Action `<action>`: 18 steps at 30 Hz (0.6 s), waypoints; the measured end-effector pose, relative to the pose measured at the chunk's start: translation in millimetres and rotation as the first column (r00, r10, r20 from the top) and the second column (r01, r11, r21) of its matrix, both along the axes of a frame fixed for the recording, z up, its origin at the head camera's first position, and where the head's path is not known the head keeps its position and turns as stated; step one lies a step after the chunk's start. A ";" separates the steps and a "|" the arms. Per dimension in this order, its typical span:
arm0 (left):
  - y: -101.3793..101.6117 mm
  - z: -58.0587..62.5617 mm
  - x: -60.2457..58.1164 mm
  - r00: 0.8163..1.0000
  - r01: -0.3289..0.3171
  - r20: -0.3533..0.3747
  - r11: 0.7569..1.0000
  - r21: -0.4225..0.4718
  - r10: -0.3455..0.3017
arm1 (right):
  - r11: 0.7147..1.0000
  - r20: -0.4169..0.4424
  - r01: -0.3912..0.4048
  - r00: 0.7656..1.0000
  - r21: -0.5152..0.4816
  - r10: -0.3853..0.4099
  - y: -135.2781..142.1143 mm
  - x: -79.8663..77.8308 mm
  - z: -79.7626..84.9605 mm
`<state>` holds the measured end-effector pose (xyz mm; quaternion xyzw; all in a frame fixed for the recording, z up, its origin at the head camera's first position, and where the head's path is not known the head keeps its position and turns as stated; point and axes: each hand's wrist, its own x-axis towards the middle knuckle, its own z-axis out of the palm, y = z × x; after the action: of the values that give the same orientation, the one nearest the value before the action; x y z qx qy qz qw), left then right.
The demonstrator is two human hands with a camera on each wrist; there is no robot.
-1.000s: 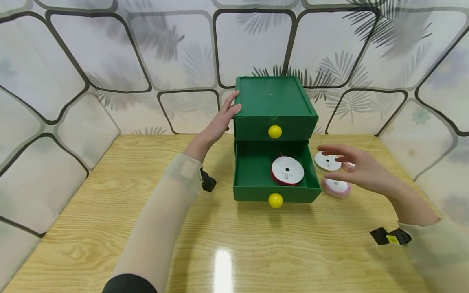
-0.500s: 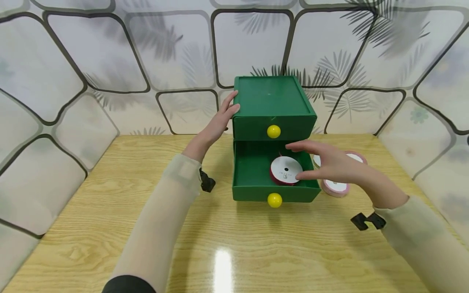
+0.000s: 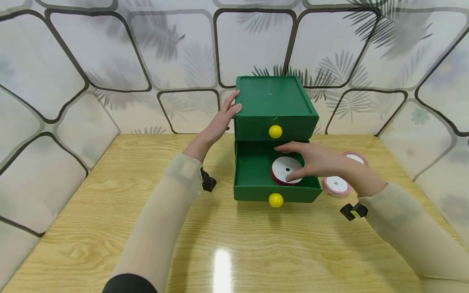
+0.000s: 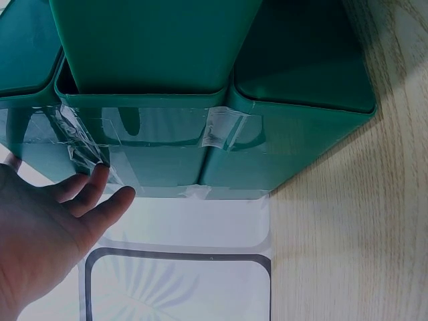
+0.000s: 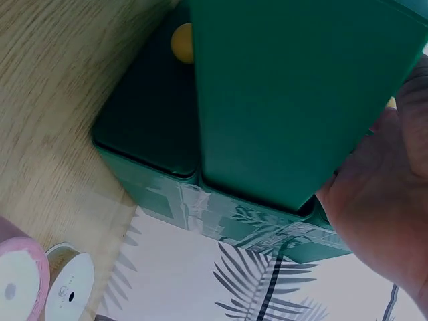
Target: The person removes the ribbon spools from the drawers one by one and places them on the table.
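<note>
Red spool (image 3: pixel 281 168); in head view only.

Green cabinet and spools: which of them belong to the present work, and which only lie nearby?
Likely in use:
red spool, at the right fingers
lower drawer holding it
green cabinet, left fingers at its side

Apparently just lying about, right of the cabinet:
near pink spool
far pink spool
cream spool

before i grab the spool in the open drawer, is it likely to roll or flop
The spool would likely slide rather than roll if pushed, since it lies flat in the drawer. Stood on edge, it would probably roll, being round. It seems unlikely to flop, as its white face looks flat.
</note>
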<state>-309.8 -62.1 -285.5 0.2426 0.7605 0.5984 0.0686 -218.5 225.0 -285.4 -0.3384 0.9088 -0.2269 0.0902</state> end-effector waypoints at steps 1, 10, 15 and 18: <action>0.0 -0.2 -0.1 1.000 0.001 -0.001 1.000 0.000 -0.001 | 1.000 0.002 -0.003 1.000 0.006 0.003 -0.5 -0.3 -0.7; 1.3 -0.5 -1.9 1.000 0.005 -0.008 1.000 0.000 -0.005 | 0.994 -0.054 -0.034 0.998 0.101 0.039 -2.1 0.9 -4.0; 1.4 -0.6 -1.2 1.000 0.005 -0.004 1.000 0.004 -0.005 | 0.990 -0.062 -0.020 0.998 0.137 0.029 -5.2 2.4 -3.1; 1.2 -0.5 -0.3 1.000 -0.002 -0.004 1.000 0.003 0.002 | 0.991 -0.063 -0.021 0.998 0.134 0.030 -8.5 2.1 -3.5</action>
<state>-310.1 -61.0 -286.0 0.2431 0.7599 0.5992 0.0663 -216.4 216.5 -288.9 -0.3503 0.9200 -0.1533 0.0858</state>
